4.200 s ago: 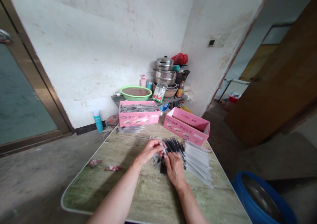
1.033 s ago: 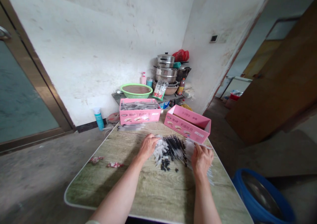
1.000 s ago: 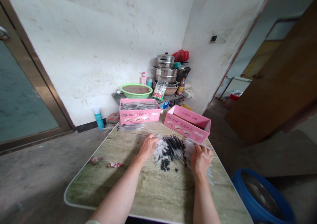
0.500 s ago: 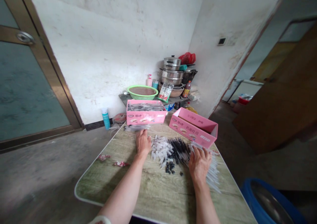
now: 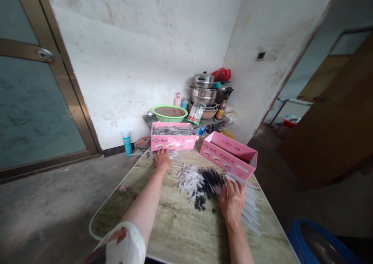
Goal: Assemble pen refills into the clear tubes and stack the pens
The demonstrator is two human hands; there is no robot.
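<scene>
My left hand (image 5: 162,161) reaches to the front of a filled pink box (image 5: 174,142). It rests by a small row of slim pens (image 5: 174,154) lying before that box, fingers forward and partly hiding them. On the right, my right hand (image 5: 234,198) lies over a spread of clear plastic tubes (image 5: 250,211), its fingers slightly bent and apart. Between the hands are a pile of whitish translucent caps (image 5: 189,180), a bundle of black-tipped refills (image 5: 211,181) and several small black plugs (image 5: 200,203). Whatever is under the fingertips is hidden.
A second pink box (image 5: 229,155) stands angled at the table's right rear. Behind are a green basin (image 5: 169,118) and stacked steel pots (image 5: 204,89). A blue spray can (image 5: 127,143) stands left of the wood-patterned table (image 5: 175,233); a blue tub (image 5: 305,240) is at lower right.
My left hand has moved forward and left, from beside the caps to the pens before the filled box. My right hand stays on the clear tubes. The camera view has shifted slightly.
</scene>
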